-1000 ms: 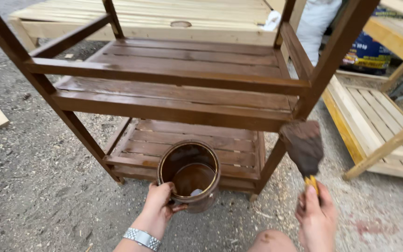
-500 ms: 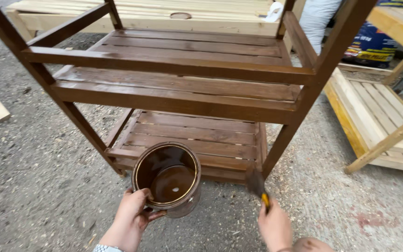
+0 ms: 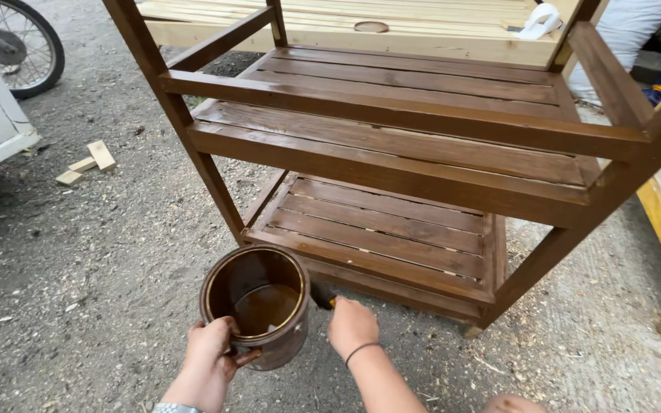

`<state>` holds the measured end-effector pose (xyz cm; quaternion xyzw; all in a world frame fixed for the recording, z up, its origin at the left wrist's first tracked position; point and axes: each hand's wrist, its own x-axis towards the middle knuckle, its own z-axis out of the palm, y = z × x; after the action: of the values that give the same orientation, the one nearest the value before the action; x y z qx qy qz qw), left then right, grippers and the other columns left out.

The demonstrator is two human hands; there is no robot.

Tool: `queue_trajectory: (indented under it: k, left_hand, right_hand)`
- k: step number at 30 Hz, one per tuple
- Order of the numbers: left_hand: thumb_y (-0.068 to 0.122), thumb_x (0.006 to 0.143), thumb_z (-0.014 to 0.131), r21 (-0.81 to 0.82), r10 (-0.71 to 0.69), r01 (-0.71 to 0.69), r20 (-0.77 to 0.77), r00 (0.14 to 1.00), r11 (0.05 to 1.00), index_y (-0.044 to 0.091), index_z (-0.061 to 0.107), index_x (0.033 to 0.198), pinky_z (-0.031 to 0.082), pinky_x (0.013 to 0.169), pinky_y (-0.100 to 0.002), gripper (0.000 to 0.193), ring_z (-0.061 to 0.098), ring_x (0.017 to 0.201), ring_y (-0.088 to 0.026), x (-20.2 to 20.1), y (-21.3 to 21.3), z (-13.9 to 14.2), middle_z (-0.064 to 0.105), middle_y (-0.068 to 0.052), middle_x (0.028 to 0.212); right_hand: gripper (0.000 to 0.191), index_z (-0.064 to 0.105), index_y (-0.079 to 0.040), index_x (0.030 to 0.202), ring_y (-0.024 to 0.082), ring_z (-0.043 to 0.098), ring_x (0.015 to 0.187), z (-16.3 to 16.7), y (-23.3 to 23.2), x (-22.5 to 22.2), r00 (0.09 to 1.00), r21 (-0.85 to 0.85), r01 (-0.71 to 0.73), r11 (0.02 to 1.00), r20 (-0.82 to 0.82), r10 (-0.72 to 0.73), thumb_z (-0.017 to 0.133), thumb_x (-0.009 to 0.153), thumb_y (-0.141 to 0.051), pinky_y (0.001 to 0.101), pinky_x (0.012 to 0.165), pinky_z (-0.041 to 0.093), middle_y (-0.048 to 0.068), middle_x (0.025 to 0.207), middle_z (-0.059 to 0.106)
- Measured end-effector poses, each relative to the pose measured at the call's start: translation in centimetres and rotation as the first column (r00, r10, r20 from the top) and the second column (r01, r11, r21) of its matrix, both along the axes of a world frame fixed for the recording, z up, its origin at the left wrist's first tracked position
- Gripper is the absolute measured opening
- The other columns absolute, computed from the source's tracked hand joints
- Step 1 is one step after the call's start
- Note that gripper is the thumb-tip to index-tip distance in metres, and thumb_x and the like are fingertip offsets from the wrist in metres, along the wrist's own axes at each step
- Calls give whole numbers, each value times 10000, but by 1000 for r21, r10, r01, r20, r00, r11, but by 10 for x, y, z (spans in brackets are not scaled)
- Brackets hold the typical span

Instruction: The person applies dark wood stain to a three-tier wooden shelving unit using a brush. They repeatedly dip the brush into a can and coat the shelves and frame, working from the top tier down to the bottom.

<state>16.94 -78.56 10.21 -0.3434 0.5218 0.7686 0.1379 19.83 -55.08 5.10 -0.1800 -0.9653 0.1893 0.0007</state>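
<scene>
Gripping stain can [image 3: 258, 306], brush [image 3: 323, 295] beside shelf [image 3: 392, 245], wood scraps [image 3: 89, 160] apart

left hand [image 3: 210, 358] gripping, right hand [image 3: 351, 327] fisted, lowered

Even, soft daylight outdoors; no hard shadows, only faint shade under the wooden shelf rack [image 3: 422, 153]. Image sharp throughout, no glare. Wide-angle lens bends straight lines toward the edges.

Brush [image 3: 323, 294] mostly hidden behind can [image 3: 258, 306] and right hand [image 3: 352, 327]; bicycle wheel [image 3: 17, 42] cropped far left.
</scene>
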Motion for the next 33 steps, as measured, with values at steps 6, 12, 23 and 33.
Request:
queue_trajectory:
  k: [6,12,23,33]
  left_hand:
    - [-72,833,511,-38,70,-69,12,997,997,54,353,1381,622,758,-661,584,648,1046,-430,-23,-37,-15,540,-254,1257]
    - [-67,816,511,-32,75,-75,2,997,997,29,363,1353,611,713,-650,566,655,1020,-466,-49,-68,-33,555,-268,1221]
    - [-75,826,500,-63,118,-112,86,989,992,116,300,1420,609,736,-697,656,656,1061,-488,-98,-112,-47,522,-286,1305]
    - [-88,827,501,-21,131,-129,114,985,991,143,270,1492,614,706,-661,741,674,1110,-506,-140,-149,-70,536,-298,1337]
  right_hand:
    - [311,716,-134,1175,309,766,989,65,99,44,926,114,330,937,152,-345,552,977,-310,455,889,608,146,1066,775]
    - [328,783,-22,1127,362,753,1081,42,144,16,852,260,332,907,329,-407,538,964,-167,459,932,616,228,1191,744]
    - [241,742,-87,960,378,738,910,5,-83,-113,992,104,-90,991,-74,98,519,891,-144,507,820,587,170,942,751]
    - [296,772,-51,1026,385,722,1050,34,-125,-162,979,197,38,980,190,-76,509,944,-160,491,920,580,219,1094,737]
